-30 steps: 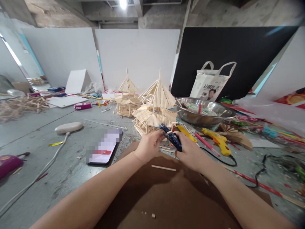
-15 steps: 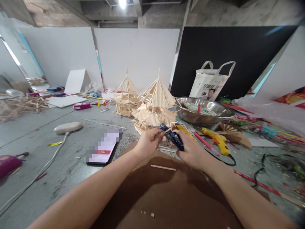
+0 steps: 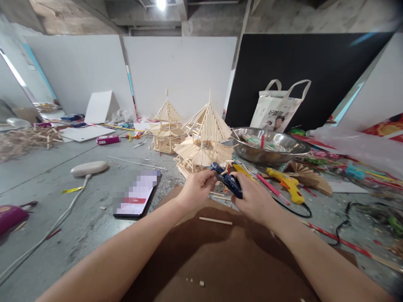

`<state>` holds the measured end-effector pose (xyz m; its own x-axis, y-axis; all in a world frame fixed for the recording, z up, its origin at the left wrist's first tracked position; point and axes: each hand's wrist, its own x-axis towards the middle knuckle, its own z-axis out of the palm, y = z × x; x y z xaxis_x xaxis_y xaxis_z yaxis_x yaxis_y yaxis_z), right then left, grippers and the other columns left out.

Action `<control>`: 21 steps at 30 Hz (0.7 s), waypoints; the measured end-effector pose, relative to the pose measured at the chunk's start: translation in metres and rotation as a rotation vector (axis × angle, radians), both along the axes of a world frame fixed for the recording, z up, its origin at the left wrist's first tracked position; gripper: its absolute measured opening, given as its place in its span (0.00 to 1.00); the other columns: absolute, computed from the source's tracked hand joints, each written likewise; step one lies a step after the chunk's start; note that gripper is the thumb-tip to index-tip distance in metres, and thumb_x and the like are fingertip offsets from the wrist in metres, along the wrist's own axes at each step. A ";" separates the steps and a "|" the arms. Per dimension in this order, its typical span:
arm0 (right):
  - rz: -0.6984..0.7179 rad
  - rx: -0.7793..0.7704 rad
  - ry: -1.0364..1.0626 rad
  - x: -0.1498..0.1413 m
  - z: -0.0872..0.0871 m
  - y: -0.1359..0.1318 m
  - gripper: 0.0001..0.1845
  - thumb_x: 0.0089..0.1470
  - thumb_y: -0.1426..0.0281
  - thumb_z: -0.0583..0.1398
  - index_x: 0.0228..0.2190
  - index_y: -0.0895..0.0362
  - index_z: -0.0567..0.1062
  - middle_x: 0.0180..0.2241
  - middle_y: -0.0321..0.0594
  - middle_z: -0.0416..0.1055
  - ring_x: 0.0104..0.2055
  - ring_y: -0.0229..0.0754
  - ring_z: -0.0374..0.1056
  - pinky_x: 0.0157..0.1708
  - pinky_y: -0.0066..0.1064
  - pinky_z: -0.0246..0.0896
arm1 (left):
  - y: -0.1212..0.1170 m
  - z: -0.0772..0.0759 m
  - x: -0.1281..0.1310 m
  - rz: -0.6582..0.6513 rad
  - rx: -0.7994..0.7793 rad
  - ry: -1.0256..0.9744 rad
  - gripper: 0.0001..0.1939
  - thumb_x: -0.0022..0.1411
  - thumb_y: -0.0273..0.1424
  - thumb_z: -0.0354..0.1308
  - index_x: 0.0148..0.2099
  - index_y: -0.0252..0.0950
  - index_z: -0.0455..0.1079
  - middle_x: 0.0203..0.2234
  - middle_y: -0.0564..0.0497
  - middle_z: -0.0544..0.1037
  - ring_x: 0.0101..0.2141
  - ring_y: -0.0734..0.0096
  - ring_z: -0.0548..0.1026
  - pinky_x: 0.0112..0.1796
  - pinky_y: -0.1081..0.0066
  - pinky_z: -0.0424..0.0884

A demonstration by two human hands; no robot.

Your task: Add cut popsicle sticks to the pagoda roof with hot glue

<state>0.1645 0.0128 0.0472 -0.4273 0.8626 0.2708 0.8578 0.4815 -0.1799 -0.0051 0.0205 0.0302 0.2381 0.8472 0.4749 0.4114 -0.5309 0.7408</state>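
Note:
My right hand (image 3: 253, 200) is closed round a dark blue tool (image 3: 227, 179), probably cutters, held just above a brown board (image 3: 220, 260). My left hand (image 3: 197, 187) pinches a small wooden stick (image 3: 224, 171) at the tool's tip. Directly behind both hands stands a wooden stick pagoda model (image 3: 206, 140). A loose stick (image 3: 215, 220) lies on the board below my hands.
A second stick pagoda (image 3: 167, 128) stands further back. A steel bowl (image 3: 270, 147), yellow glue gun (image 3: 286, 183) with black cord, and tote bag (image 3: 277, 107) are right. A phone (image 3: 136, 195) and white cabled device (image 3: 90, 168) lie left. Stick scraps litter the grey floor.
Both hands shifted very slightly while keeping hold of the blue tool and the stick; nothing else moved.

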 end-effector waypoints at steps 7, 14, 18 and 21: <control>-0.041 0.015 -0.011 -0.001 -0.001 0.000 0.18 0.42 0.74 0.51 0.40 0.59 0.62 0.35 0.43 0.67 0.36 0.44 0.63 0.30 0.29 0.50 | -0.001 0.001 0.001 0.008 0.022 0.019 0.13 0.57 0.32 0.45 0.23 0.32 0.61 0.13 0.58 0.59 0.17 0.83 0.57 0.20 0.80 0.53; -0.061 -0.008 -0.032 -0.003 -0.001 -0.001 0.16 0.43 0.72 0.50 0.38 0.57 0.62 0.33 0.41 0.68 0.34 0.44 0.64 0.28 0.29 0.48 | -0.003 0.002 0.001 0.003 0.008 0.042 0.13 0.57 0.31 0.45 0.24 0.32 0.62 0.13 0.57 0.61 0.17 0.83 0.57 0.20 0.80 0.53; -0.076 -0.017 -0.042 -0.002 -0.003 0.000 0.14 0.43 0.71 0.51 0.36 0.56 0.62 0.32 0.40 0.69 0.33 0.44 0.65 0.27 0.29 0.47 | -0.003 0.003 0.001 0.008 0.008 0.056 0.13 0.57 0.31 0.44 0.25 0.32 0.64 0.14 0.57 0.60 0.17 0.82 0.57 0.21 0.79 0.54; -0.084 -0.016 -0.060 0.000 -0.006 0.001 0.12 0.44 0.70 0.51 0.34 0.56 0.63 0.30 0.40 0.69 0.31 0.43 0.65 0.27 0.29 0.47 | -0.003 0.003 0.001 0.014 0.021 0.070 0.12 0.57 0.30 0.44 0.26 0.31 0.66 0.14 0.57 0.61 0.18 0.82 0.58 0.21 0.79 0.54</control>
